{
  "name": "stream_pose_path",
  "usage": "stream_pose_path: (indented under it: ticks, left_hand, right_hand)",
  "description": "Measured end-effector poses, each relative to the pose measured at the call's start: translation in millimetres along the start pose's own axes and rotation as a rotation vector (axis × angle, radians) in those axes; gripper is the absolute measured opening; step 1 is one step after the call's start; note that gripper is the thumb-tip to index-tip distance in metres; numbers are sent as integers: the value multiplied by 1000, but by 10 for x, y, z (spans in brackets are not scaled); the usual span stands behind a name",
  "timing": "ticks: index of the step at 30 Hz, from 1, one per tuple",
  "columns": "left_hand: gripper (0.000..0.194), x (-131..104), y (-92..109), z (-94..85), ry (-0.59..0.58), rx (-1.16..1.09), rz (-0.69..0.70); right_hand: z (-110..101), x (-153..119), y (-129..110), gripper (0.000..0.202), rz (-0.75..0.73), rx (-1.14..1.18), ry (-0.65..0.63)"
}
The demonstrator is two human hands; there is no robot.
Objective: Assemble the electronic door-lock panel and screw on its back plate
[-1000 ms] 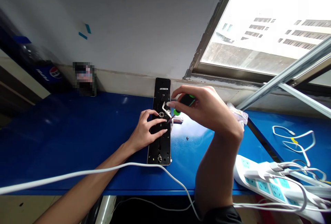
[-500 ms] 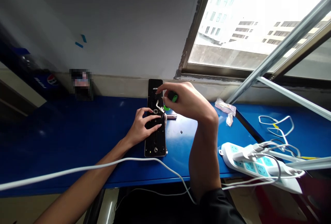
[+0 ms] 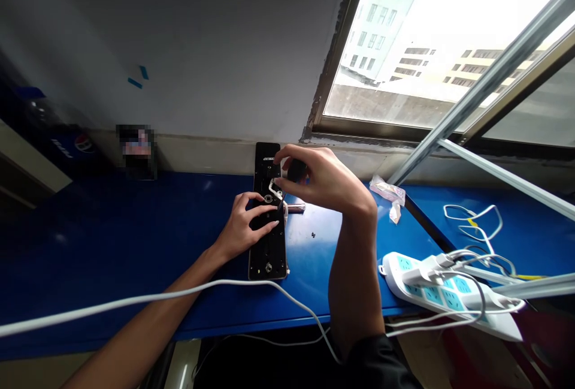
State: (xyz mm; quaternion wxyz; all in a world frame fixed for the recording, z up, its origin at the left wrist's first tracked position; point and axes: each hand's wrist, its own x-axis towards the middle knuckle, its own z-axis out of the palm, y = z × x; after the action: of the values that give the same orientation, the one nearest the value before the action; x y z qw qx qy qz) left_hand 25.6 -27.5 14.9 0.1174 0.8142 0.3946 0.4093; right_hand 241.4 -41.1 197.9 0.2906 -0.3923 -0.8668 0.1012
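Note:
A long black panel, some kind of device part with small holes and metal fittings, lies lengthwise on the blue table. My left hand rests over its left side, fingers spread, with fingertips near the middle of the panel. Above the panel's right edge, my right hand is closed around the dark handle of a screwdriver. Its shaft slants down toward the panel beside my left fingertips; the exact contact point is too small to make out. A white wire lies on the panel under the right hand.
A brownish cylinder lies right of the panel, with tiny dark pieces nearby. A white power strip with plugs sits at the right. A white cable crosses in front. Crumpled plastic wrap lies near the window.
My right hand has turned slightly, so the handle's green end no longer shows. The left hand stays on the panel. The whole view has shifted a little.

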Motion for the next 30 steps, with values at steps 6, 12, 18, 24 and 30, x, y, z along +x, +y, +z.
stream_pose_path:
  ticks: [6,12,18,24,30]
  left_hand:
    - [31,-1,-10,8,10,3,10]
    - [31,-6,-19,11,7,4,2]
    - [31,-8,-27,12,11,3,-2]
    - [32,-18,7,15,17,-2,-6]
    - [21,23,112,108,139,31,-18]
  right_hand:
    - [-5,10,30,36,-16,-20,13]
    - [1,10,70,16,35,-15,42]
    - [-3,7,77,35,-20,26,2]
    - [-13,10,91,31,-22,20,7]
    - [-70,-23,67,37,-16,21,48]
